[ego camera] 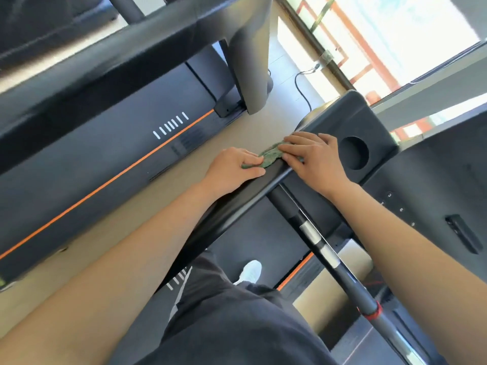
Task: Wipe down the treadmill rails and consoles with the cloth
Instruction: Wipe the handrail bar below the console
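A crumpled green cloth (269, 157) lies on the black side rail (237, 206) of the treadmill I stand on, close to where the rail meets the console. My left hand (233, 169) grips the rail, its fingers curled over the cloth's near end. My right hand (315, 159) lies flat with straight fingers pressing on the cloth's far end. The black console (369, 119) with a round cup hole (353, 152) sits just right of the hands.
A second treadmill with an orange stripe (110, 180) and a grey upright (247, 61) stands to the left across a strip of beige floor. A grey front handlebar (332, 262) runs down to the right. A black cable (300, 85) lies near the window.
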Demonstrator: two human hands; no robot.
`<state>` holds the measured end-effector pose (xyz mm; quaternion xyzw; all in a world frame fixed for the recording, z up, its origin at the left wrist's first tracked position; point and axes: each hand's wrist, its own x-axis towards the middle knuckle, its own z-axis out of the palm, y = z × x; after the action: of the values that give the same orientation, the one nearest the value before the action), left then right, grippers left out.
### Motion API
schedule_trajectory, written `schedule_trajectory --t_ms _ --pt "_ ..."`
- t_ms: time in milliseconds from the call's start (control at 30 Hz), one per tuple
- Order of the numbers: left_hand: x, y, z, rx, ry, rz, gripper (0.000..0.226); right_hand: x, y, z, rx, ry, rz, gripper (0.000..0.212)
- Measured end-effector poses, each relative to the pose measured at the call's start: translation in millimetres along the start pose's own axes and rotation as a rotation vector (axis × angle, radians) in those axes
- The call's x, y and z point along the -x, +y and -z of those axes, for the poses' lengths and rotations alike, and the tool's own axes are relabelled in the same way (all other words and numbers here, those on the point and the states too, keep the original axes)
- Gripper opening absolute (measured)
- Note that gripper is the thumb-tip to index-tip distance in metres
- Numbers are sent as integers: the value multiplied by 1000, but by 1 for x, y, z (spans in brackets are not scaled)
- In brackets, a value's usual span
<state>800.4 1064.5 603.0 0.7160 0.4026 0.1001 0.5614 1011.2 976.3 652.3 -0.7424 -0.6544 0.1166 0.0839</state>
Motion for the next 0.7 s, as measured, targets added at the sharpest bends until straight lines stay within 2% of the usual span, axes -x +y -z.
schedule_trajectory --t_ms 300,500,700 --pt "-24 37 -20 -76 69 -60 32 15 35 -3 -53 174 -84 23" --pt "-7 45 -29 -199 164 -140 29 29 26 -8 -100 212 -173 26" --pt "8 50 -32 -344 187 -209 28 48 31 -12 -79 271 -86 22"
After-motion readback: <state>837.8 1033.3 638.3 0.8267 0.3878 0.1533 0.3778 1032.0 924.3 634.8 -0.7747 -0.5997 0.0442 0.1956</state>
